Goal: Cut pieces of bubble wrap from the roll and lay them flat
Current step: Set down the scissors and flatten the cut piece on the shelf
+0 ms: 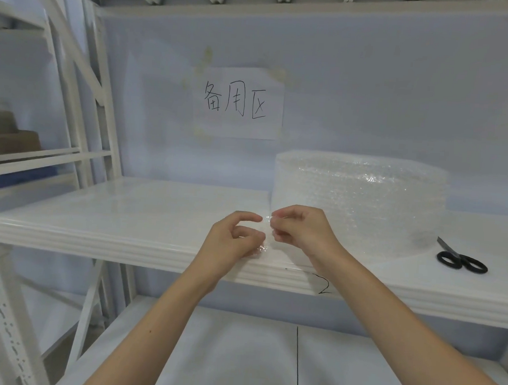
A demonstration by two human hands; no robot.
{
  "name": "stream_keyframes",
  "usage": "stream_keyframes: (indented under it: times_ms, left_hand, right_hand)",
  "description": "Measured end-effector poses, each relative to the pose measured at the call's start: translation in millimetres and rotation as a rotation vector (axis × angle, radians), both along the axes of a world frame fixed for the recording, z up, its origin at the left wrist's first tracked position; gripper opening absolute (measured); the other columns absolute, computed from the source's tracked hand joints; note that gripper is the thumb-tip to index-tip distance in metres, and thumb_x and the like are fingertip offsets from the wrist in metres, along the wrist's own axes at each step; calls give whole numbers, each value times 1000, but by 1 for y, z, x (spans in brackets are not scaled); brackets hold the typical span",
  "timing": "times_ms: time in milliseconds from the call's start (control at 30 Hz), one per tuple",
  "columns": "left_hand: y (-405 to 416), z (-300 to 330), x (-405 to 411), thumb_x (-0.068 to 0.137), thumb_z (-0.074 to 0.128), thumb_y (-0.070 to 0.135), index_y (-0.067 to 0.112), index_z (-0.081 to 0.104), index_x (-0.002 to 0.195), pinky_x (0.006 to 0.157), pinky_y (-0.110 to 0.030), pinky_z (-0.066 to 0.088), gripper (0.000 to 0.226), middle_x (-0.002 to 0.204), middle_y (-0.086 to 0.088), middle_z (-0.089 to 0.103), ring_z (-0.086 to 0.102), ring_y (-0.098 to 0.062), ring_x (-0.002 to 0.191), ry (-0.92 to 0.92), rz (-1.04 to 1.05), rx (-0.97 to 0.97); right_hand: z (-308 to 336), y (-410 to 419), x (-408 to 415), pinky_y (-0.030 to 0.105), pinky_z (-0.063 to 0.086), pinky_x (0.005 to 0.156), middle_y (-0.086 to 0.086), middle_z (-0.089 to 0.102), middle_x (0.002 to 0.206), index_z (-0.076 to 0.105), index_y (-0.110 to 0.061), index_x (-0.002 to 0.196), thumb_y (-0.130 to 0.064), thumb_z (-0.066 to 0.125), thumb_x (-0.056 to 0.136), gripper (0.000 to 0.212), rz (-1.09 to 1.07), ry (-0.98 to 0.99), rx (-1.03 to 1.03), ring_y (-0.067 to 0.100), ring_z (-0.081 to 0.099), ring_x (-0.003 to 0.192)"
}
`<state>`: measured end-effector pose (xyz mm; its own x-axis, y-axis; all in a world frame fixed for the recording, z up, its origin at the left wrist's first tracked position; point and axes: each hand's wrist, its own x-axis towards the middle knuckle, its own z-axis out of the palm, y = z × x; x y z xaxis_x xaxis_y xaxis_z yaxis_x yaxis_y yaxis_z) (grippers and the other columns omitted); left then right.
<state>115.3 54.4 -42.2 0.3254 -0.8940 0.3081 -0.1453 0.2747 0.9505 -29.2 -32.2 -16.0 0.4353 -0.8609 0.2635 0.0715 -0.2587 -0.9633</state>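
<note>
A big roll of clear bubble wrap (365,199) stands upright on the white shelf (126,214), right of centre. Its loose end (264,237) hangs at the roll's left front side. My left hand (233,240) and my right hand (299,229) meet there, both pinching this free edge between thumb and fingers. The two hands sit side by side, almost touching, above the shelf's front lip. Black-handled scissors (461,260) lie on the shelf to the right of the roll, apart from both hands.
A paper sign with handwritten characters (239,102) is taped to the back wall. White rack uprights (82,107) stand at the left. A lower shelf (237,355) lies beneath my forearms, with a black line drawn across it. Brown boxes (9,138) sit on the neighbouring rack.
</note>
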Motion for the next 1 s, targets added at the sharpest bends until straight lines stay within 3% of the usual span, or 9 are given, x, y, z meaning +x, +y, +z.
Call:
stream_keyframes:
  times_ms: [133, 300, 533, 600, 733, 833, 1000]
  left_hand:
    - [0, -1, 11, 87, 72, 13, 14, 69, 104, 83, -32, 60, 18, 78, -8, 74, 72, -18, 70, -13, 38, 58]
    - [2, 4, 24, 87, 72, 14, 12, 72, 98, 67, -23, 57, 11, 74, -5, 71, 68, -15, 65, -59, 94, 82]
    - [4, 11, 63, 83, 74, 26, 22, 72, 92, 71, -30, 48, 10, 81, -2, 74, 61, -15, 71, -246, 273, 143]
    - [2, 13, 79, 80, 75, 29, 23, 73, 83, 76, -35, 51, 8, 81, 1, 74, 64, -17, 76, -303, 334, 179]
    - [3, 13, 103, 65, 64, 48, 26, 72, 71, 90, -45, 53, 24, 77, 10, 72, 67, -22, 87, -410, 466, 305]
    - [6, 11, 114, 77, 64, 47, 27, 68, 69, 95, -42, 47, 22, 76, 16, 68, 66, -20, 90, -491, 562, 397]
    - [9, 7, 126, 84, 63, 38, 27, 68, 71, 97, -41, 47, 18, 79, 17, 69, 64, -19, 91, -496, 623, 414]
  right_hand:
    - [-2, -5, 9, 26, 60, 71, 11, 67, 79, 70, 3, 98, -4, 70, 85, 14, 7, -26, 10, 18, 63, 68]
    - [-1, -12, 26, 25, 59, 70, 11, 67, 79, 70, 3, 97, -4, 69, 86, 13, 34, -21, 3, 17, 63, 66]
    - [4, -21, 67, 26, 55, 71, 2, 67, 85, 72, -9, 89, -9, 69, 86, 4, 70, 113, -84, 16, 60, 72]
    - [5, -25, 83, 24, 53, 66, 0, 68, 85, 73, -8, 90, -11, 70, 85, 6, 65, 171, -110, 15, 59, 73]
    - [2, -32, 121, 22, 46, 59, 1, 67, 86, 73, -9, 90, -16, 73, 82, 11, 32, 293, -181, 15, 57, 68]
    - [-1, -35, 143, 19, 38, 55, -1, 64, 84, 72, -9, 94, -21, 74, 82, 17, 8, 355, -275, 7, 52, 62]
    - [-5, -40, 160, 31, 52, 77, 8, 69, 102, 72, -6, 101, -22, 73, 84, 24, -6, 361, -326, 20, 62, 86]
